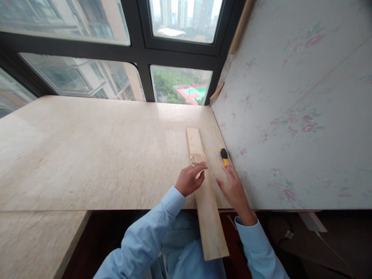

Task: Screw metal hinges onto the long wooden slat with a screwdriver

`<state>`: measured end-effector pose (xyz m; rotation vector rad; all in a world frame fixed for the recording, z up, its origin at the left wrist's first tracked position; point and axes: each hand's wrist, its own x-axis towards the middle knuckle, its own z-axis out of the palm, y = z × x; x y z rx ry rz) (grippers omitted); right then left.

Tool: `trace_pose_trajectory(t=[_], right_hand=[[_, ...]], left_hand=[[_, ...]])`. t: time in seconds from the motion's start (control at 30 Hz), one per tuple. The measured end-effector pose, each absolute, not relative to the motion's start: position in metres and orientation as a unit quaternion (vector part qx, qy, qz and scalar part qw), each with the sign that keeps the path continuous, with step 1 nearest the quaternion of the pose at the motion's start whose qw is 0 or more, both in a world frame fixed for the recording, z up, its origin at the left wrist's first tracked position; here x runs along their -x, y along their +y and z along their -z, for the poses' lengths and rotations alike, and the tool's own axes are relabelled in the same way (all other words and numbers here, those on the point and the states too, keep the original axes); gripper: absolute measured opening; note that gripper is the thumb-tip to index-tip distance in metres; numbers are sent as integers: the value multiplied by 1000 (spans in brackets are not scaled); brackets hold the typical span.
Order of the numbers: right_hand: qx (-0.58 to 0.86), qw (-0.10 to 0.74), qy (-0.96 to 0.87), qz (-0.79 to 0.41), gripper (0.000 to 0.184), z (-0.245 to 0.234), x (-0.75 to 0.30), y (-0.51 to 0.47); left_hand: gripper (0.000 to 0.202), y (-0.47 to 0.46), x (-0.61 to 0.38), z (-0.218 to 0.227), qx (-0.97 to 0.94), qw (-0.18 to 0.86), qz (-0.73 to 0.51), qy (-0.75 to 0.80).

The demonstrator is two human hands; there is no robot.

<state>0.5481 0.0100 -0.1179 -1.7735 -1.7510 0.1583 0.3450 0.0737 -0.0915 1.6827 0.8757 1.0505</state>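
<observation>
A long pale wooden plank lies on the marble counter, its near end overhanging the edge above my lap. My left hand rests on the plank's left side, fingers curled, fingertips by a small metal fitting and a small wood block on the plank. I cannot see anything gripped in it. My right hand is open, fingers stretched forward, just short of a yellow-and-black screwdriver lying on the counter by the wall.
A floral-papered wall rises right of the plank. Dark-framed windows line the back of the counter. A lower counter section sits at the near left. A white cable runs along the floor at right.
</observation>
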Motion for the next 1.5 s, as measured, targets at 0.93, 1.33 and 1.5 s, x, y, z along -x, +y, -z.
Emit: trace_pose_trajectory(t=[0.93, 1.33, 1.5], right_hand=[[474, 452, -616, -438, 44, 62, -471, 21], [667, 297, -641, -235, 74, 99, -500, 7], [705, 200, -610, -302, 104, 112, -493, -5]], left_hand=[[31, 59, -287, 140, -436, 455, -547, 551], [27, 64, -276, 146, -390, 527, -533, 534], [39, 70, -271, 152, -553, 367, -493, 563]])
